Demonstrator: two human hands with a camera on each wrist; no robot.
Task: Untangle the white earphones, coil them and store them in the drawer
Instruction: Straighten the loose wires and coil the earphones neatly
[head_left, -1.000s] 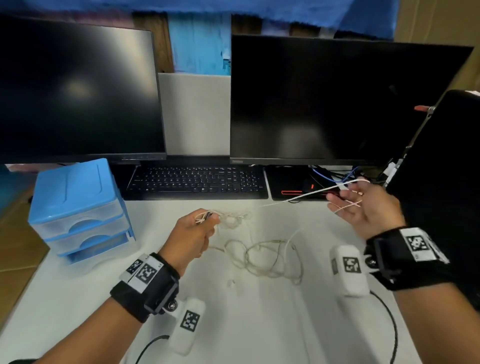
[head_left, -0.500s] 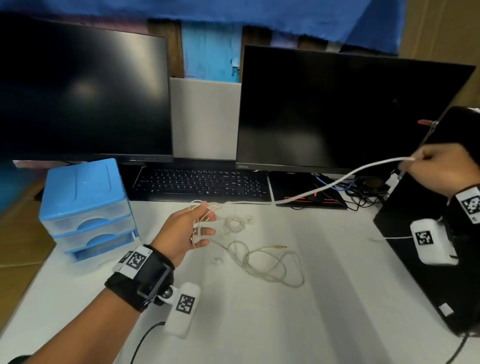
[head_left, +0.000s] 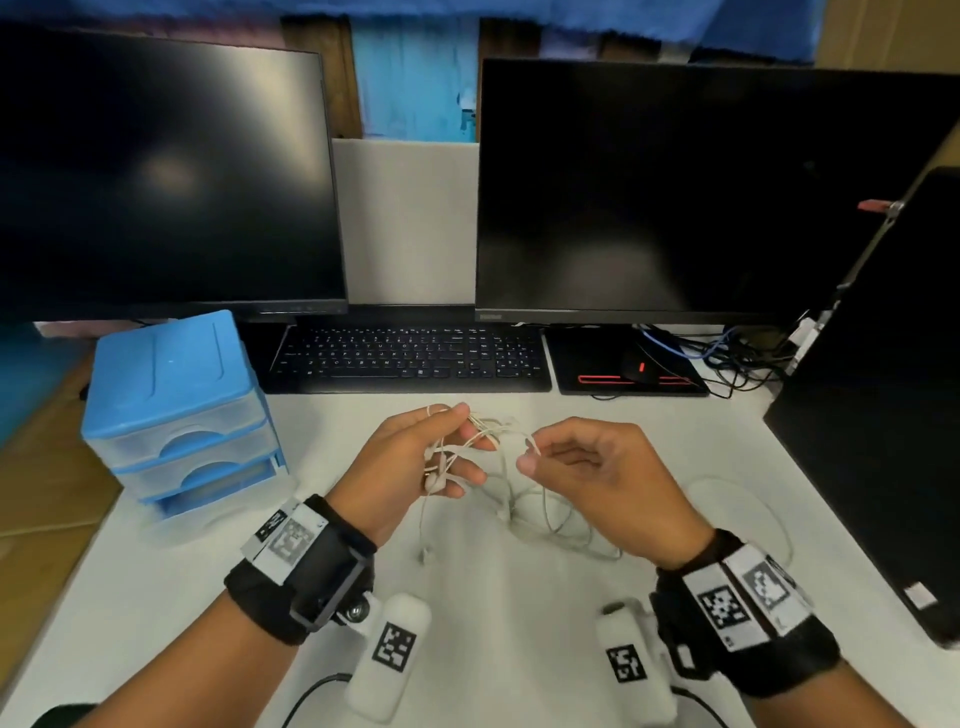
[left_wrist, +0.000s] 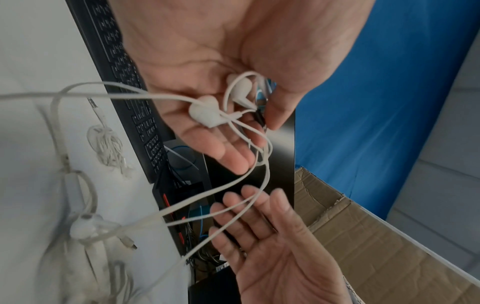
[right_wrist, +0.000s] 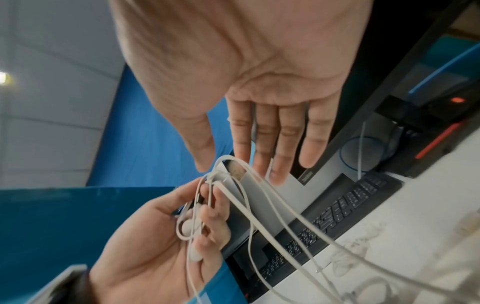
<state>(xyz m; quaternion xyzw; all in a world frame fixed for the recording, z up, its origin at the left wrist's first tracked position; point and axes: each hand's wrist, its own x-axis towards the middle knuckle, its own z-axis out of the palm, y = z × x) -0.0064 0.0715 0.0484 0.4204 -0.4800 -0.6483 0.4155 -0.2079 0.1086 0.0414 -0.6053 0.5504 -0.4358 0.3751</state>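
Note:
The white earphones (head_left: 540, 514) trail in loose loops on the white desk (head_left: 467, 623) and rise into both hands. My left hand (head_left: 457, 436) grips the upper cords; two earbuds (left_wrist: 205, 115) lie against its palm and curled fingers. My right hand (head_left: 530, 452) is just to its right, and thumb and forefinger pinch a loop of cord (right_wrist: 221, 159) while its other fingers stay straight. The jack plug (left_wrist: 93, 105) lies on the desk. The blue drawer unit (head_left: 176, 415) stands at the left, its lowest drawer apparently a little out.
A black keyboard (head_left: 410, 358) and two dark monitors (head_left: 649, 197) line the back. A mouse on a black pad (head_left: 628, 371) and tangled cables sit at the back right, a black case (head_left: 883, 441) at the right edge. Another small white cord bundle (left_wrist: 106, 146) lies near the keyboard.
My right hand has come back from the far right, where it held a thicker white cable, to the centre and now pinches the earphone cord. My left hand keeps hold of the earbuds.

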